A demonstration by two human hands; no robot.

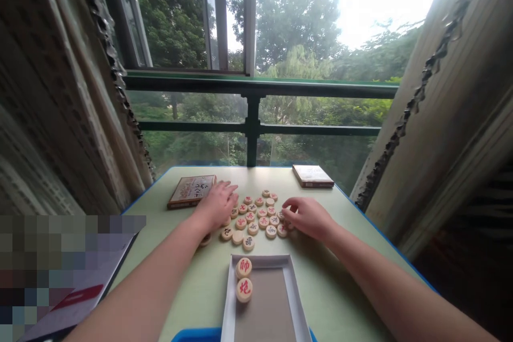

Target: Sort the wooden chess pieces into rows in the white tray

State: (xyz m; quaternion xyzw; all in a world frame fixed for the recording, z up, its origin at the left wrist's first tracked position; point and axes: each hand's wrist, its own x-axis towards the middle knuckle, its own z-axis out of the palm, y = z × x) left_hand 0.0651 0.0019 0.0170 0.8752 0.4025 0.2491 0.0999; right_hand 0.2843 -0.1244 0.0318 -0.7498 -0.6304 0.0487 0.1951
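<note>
Round wooden Chinese chess pieces (263,222) with red or black characters lie loosely spread on the table, a few showing blank faces. My left hand (218,204) is at the left edge of the spread, fingers stretched out, partly covering pieces. At the right edge my right hand (310,217) hovers low with bent fingers, thumb and forefinger apart beside a piece (280,215). Nearer me, an open shallow white box (295,288) holds two red-marked pieces, a general piece (243,267) and a cannon piece (244,289), against its left wall.
A flat printed box (188,192) lies left of my left hand, and another flat box (312,176) at the table's far right. Blue edging rims the pale green table (336,278). Beyond are a railing (252,128) and window, with curtains (436,64) on both sides.
</note>
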